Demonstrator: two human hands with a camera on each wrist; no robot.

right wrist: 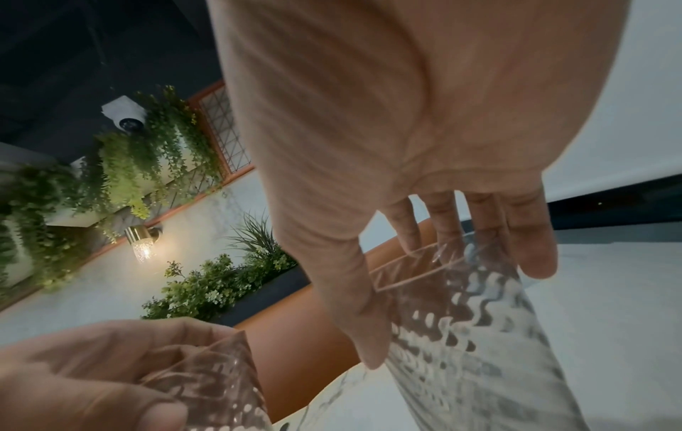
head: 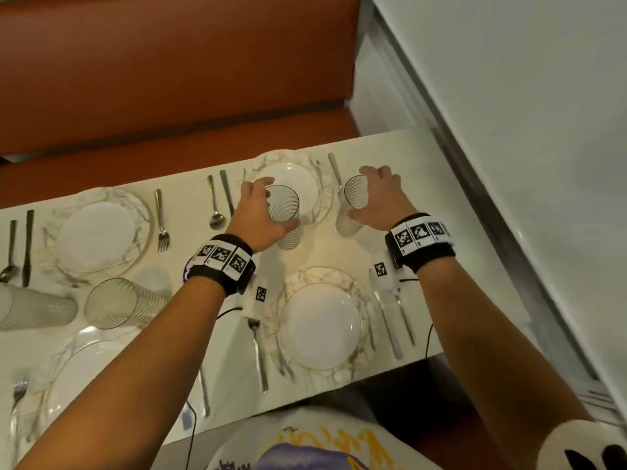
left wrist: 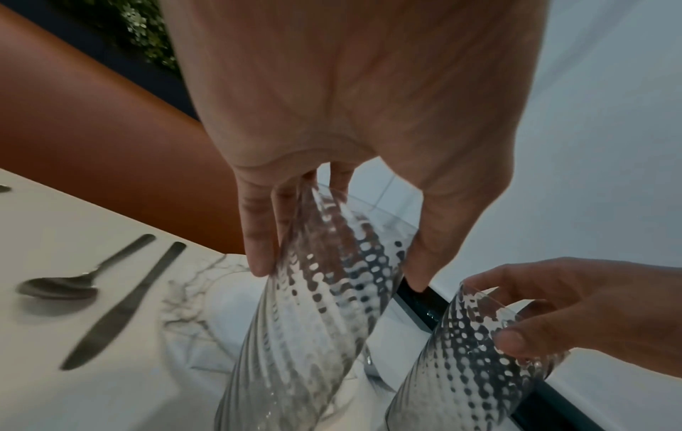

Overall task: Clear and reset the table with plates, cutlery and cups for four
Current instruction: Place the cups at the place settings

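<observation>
The left hand (head: 258,215) fingers (left wrist: 258,233) grip a ribbed glass (head: 286,218) at the near edge of the far plate (head: 291,184); the right hand (head: 380,198) fingers grip a second glass (head: 353,206) just right of that plate, over the desk (head: 190,191)

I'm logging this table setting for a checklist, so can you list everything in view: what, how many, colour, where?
Table: one, white, in front of the bench.
Bench: one, orange-brown, beyond the table.
Plates: four settings, white with gold-veined rims, two far, two near.
Glasses: four, clear and ribbed; two stand at the left, one in each hand.
Forks: three seen, silver, beside plates.
Spoons: silver, beside plates; count unclear.
Knives: dark or silver, next to the spoons; count unclear.
Plants: green, on the wall in the right wrist view.
Left hand: grips a glass near its top.
Right hand: grips a glass near its top.
</observation>
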